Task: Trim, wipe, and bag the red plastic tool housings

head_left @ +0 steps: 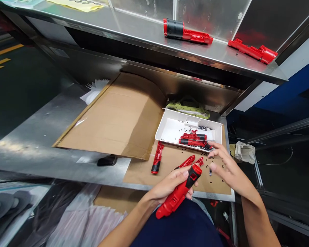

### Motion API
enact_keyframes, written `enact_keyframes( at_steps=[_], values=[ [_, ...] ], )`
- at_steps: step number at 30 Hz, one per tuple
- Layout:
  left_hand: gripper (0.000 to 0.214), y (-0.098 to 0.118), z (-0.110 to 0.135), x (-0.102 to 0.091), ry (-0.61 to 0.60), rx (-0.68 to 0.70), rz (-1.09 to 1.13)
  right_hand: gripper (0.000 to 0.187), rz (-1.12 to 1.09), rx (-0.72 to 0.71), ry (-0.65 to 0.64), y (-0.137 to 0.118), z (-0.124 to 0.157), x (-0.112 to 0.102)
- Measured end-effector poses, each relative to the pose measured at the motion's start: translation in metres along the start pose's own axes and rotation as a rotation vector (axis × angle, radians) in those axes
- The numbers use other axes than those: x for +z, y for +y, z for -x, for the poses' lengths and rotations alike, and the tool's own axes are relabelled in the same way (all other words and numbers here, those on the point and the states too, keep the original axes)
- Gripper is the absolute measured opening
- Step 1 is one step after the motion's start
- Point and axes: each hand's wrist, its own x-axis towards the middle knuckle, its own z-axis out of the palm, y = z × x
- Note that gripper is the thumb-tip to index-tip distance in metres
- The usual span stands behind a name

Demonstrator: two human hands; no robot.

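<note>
A red and black plastic tool housing (177,198) lies tilted in my left hand (162,187), whose fingers wrap round its black collar. My right hand (230,169) hovers by the front right corner of a white tray (167,125), thumb and fingers apart, with nothing clearly seen between them. Inside the tray are several red and black housing parts (193,141) and scattered small black pieces. Just beyond the held housing, more red parts (187,160) rest on the cardboard sheet (141,175). One red and black housing (157,158) stands apart, left of them.
A large cardboard box piece (113,116) covers the bench's middle. A dark phone-like object (107,160) lies at its front edge. On the raised metal shelf sit two red housings (198,36) (254,51). A green patterned pouch (187,108) is behind the tray.
</note>
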Motion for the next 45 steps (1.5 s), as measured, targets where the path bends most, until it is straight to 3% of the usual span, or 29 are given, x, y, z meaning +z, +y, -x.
enact_keyframes(
  at_steps=[2,5,7,10,11,13,16,17,19,20,22,26,31,34,38,40,42,45],
  values=[
    [0.062,-0.001,0.0,-0.004,-0.041,-0.003,0.054,0.031,-0.019,0.017,0.194,0.008,-0.003,-0.002],
    [0.053,-0.001,0.0,-0.005,-0.05,0.047,0.097,0.017,0.051,0.009,0.413,0.019,0.0,0.004],
    [0.054,-0.001,-0.001,-0.003,0.0,0.151,0.077,0.034,0.043,0.033,0.346,0.023,0.008,0.016],
    [0.067,-0.002,-0.004,0.002,0.171,0.398,-0.073,0.056,-0.057,0.06,0.004,0.023,0.022,0.049],
    [0.07,-0.004,-0.004,0.002,0.237,0.474,-0.152,0.059,-0.061,0.03,-0.059,0.023,0.024,0.064],
    [0.073,-0.008,-0.004,-0.004,0.329,0.577,-0.331,0.047,-0.013,-0.075,-0.05,0.024,0.022,0.093],
    [0.072,-0.019,0.0,-0.034,0.482,0.663,-0.63,0.027,0.085,-0.196,0.025,0.032,0.004,0.127],
    [0.071,-0.024,0.003,-0.05,0.587,0.676,-0.739,0.029,0.115,-0.214,0.026,0.037,-0.005,0.133],
    [0.059,-0.037,0.006,-0.086,0.996,0.643,-0.98,0.036,0.191,-0.241,0.015,0.049,-0.024,0.141],
    [0.059,-0.045,0.006,-0.104,1.107,0.612,-1.027,0.038,0.238,-0.256,0.004,0.055,-0.032,0.144],
    [0.062,-0.062,0.005,-0.135,1.192,0.555,-1.103,0.039,0.336,-0.28,-0.036,0.068,-0.048,0.15],
    [0.054,-0.092,-0.002,-0.17,1.202,0.543,-1.232,0.028,0.5,-0.312,-0.161,0.088,-0.073,0.171],
    [0.05,-0.097,0.007,-0.182,1.368,0.628,-1.321,0.038,0.593,-0.331,-0.266,0.087,-0.091,0.191],
    [0.051,-0.098,0.008,-0.172,1.371,0.676,-1.436,0.051,0.61,-0.284,-0.262,0.083,-0.088,0.177],
    [0.042,-0.109,-0.021,-0.144,0.999,0.699,-1.717,0.037,0.656,-0.022,-0.191,0.094,-0.062,0.136],
    [0.04,-0.113,-0.039,-0.136,0.854,0.679,-1.808,0.038,0.676,0.131,-0.161,0.104,-0.042,0.118],
    [0.04,-0.114,-0.047,-0.134,0.859,0.633,-1.84,0.042,0.675,0.243,-0.167,0.112,-0.021,0.108],
    [0.042,-0.107,-0.042,-0.139,1.039,0.53,-1.821,0.046,0.634,0.351,-0.196,0.119,0.006,0.109]
  ],
)
